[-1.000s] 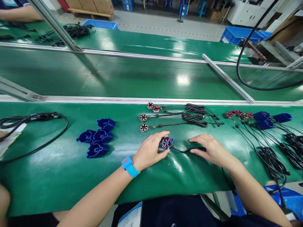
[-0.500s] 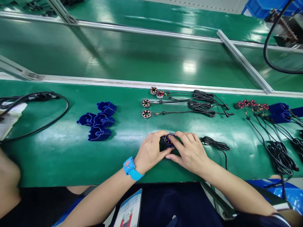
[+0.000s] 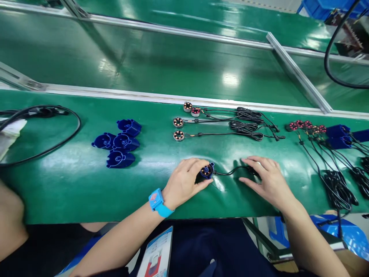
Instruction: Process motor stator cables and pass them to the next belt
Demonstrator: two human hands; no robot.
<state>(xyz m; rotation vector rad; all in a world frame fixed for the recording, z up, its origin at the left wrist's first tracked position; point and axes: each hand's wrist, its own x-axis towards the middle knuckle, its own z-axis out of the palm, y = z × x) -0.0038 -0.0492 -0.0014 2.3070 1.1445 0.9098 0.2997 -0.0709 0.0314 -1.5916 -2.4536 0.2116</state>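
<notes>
My left hand [image 3: 187,175], with a blue strap on its wrist, is closed around a blue plastic housing [image 3: 211,168]. Copper-wound coils of a motor stator [image 3: 205,170] show inside the housing. From its right side a black cable [image 3: 230,172] runs to a bundle under my right hand [image 3: 266,179]. That hand has its thumb and fingers apart over the bundle, which it mostly hides. Farther back lie several loose stators [image 3: 178,135] with coiled black cables [image 3: 249,126]. To the left stand several blue housings [image 3: 120,158].
At the right are more stators [image 3: 308,125], blue housings [image 3: 339,142] and coiled cables [image 3: 336,186]. A thick black cable loop [image 3: 76,130] lies at the left, near another person's arm [image 3: 11,219]. A metal rail [image 3: 144,92] borders the green bench's back.
My right hand has let go of the housing and moved right to the cable bundle. My left hand still holds the housing, whose stator is now more exposed.
</notes>
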